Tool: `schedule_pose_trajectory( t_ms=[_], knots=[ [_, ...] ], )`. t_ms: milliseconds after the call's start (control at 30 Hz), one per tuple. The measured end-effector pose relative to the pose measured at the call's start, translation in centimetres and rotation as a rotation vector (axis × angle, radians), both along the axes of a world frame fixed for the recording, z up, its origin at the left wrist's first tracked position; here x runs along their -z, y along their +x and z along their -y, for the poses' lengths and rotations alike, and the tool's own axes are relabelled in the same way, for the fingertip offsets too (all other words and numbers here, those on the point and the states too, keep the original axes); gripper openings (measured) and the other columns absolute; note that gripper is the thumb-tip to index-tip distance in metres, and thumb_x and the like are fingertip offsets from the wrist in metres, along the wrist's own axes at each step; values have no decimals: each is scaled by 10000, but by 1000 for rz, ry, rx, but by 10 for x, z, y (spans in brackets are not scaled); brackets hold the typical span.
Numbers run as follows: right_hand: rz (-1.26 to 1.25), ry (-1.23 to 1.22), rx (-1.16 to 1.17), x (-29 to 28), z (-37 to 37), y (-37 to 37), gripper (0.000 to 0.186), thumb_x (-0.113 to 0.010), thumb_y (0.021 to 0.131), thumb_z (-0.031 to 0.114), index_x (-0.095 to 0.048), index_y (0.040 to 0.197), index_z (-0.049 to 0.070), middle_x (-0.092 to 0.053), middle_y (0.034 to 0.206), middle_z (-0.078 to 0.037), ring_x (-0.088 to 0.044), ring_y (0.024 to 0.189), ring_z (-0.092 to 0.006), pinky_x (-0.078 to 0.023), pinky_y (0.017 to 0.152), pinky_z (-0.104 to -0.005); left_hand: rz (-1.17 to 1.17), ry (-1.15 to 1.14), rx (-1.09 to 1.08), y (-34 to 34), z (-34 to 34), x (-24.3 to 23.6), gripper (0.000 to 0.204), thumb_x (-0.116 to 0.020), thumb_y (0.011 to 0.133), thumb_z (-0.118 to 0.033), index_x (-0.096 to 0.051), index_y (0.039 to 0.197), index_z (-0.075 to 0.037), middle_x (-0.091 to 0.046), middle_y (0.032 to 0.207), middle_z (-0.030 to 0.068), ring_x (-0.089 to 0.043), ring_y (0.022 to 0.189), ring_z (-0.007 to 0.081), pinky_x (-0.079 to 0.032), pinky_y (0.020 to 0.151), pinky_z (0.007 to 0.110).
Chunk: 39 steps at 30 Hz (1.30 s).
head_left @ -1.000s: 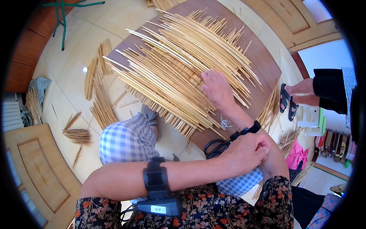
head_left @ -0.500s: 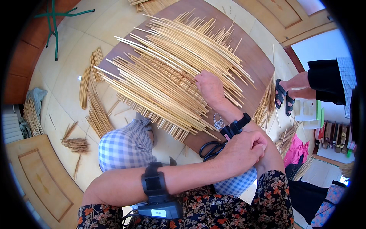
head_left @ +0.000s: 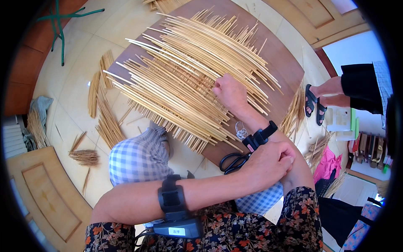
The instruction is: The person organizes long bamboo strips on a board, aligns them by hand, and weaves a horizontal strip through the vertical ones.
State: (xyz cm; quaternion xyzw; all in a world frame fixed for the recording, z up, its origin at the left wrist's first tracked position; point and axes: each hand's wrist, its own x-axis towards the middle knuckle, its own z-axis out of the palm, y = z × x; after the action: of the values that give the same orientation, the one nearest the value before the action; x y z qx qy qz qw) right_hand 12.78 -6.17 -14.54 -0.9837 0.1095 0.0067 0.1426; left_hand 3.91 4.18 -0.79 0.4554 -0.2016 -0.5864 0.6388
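Long pale sticks lie in layers (head_left: 168, 101) over a crosshatched lattice on a brown board (head_left: 281, 59). My right hand (head_left: 229, 91) is closed at the middle of the lattice, its fingertips among the sticks and what they hold hidden. My left hand (head_left: 272, 163) is closed with nothing visible in it, resting across my right forearm below the elbow-side edge of a black wrist band (head_left: 264, 135). A loop of white string (head_left: 241, 131) and black cable (head_left: 235, 161) lie by my forearm. My other black band (head_left: 172, 197) is on my left forearm.
Stick bundles (head_left: 107, 122) and straw (head_left: 84, 157) lie on the tiled floor. My checked-clad knee (head_left: 134, 157) is below the board. A person's sandaled feet (head_left: 315, 101) are at right, near plastic bins (head_left: 340, 126) and pink cloth (head_left: 327, 164). A green metal stand (head_left: 58, 21) is upper left.
My right hand's fingers have gone from spread apart to curled on the lattice. My left hand stays closed on the forearm. The view has shifted slightly.
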Motion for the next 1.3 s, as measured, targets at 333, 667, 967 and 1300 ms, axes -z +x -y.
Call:
schedule_pose_trajectory(
  t_ms=[333,667,967,1300],
  knots=[
    [79,75,-66,2,-1,-3,163,-691,767,216,-645,867,96,-582,882,-94,-601,796,-301,-487,685,-412,66,4,-24,-4,3,1,132,-508,923,-93,-575,916,21,-613,765,38,-569,684,81,-479,632,237],
    [-35,21,-48,9,-1,-1,145,-668,786,197,-624,865,84,-580,902,-115,-602,802,-322,-483,709,-439,71,5,-19,-4,6,3,143,-508,921,-98,-578,920,26,-618,763,41,-581,686,84,-484,636,239],
    [-42,-5,-56,7,2,-4,108,-619,813,181,-605,846,80,-582,907,-119,-603,796,-324,-484,709,-441,80,13,-20,-4,7,3,140,-517,914,-104,-575,913,23,-620,767,42,-587,691,90,-492,648,245],
    [-6,35,-59,4,15,-16,102,-597,828,184,-601,826,82,-575,886,-126,-592,795,-332,-478,705,-428,119,22,-4,-6,7,6,139,-519,906,-106,-569,901,23,-618,763,45,-582,681,92,-485,636,250]
  ],
)
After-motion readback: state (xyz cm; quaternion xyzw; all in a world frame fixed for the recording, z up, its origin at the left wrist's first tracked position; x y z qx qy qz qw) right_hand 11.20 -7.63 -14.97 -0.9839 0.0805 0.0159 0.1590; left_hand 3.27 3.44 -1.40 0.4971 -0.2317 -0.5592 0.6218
